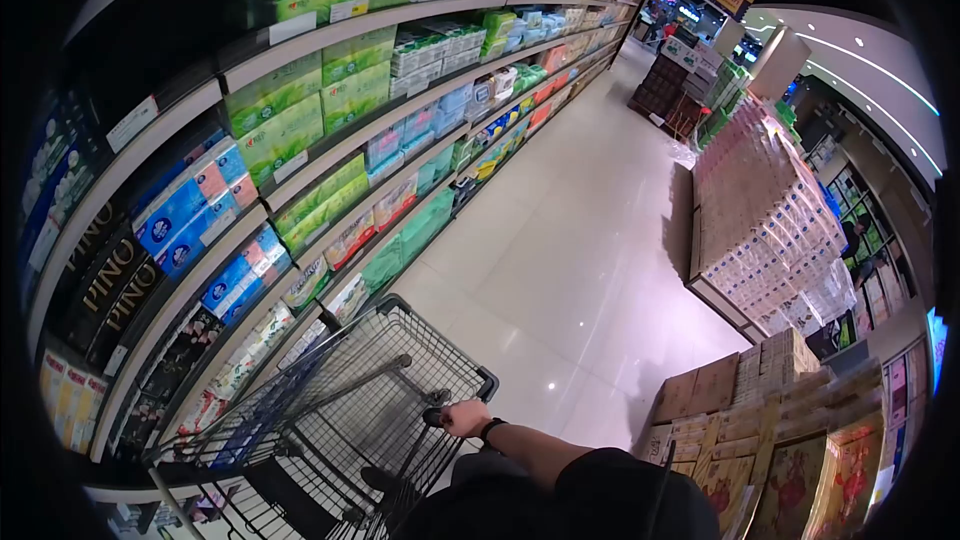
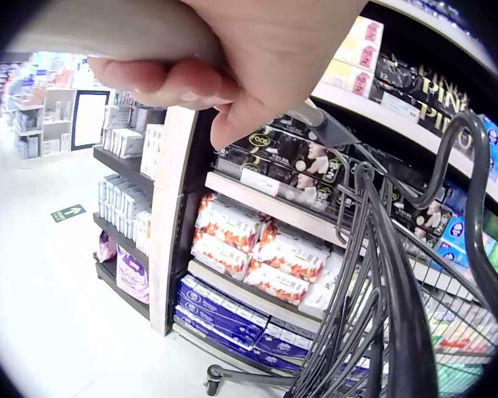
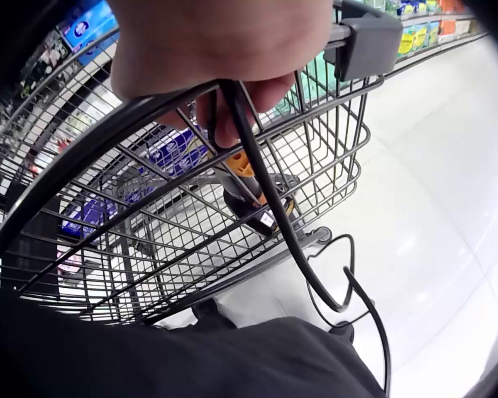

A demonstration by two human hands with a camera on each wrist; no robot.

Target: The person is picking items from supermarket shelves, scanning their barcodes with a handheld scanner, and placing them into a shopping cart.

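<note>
A dark wire shopping cart stands in a shop aisle close to the left shelves. My right hand grips the right end of its handle, with a black band on the wrist. In the right wrist view that hand wraps round the handle bar beside the grey end cap, and a black cable hangs down from it. A small orange and black object shows through the basket wires. In the left wrist view my left hand curls round the grey handle bar. The head view hides the left hand.
Long shelves of tissue and paper packs run along the left. A pallet of stacked packs and cardboard boxes stand on the right. Pale tiled floor stretches ahead between them. An end shelf unit is near the cart.
</note>
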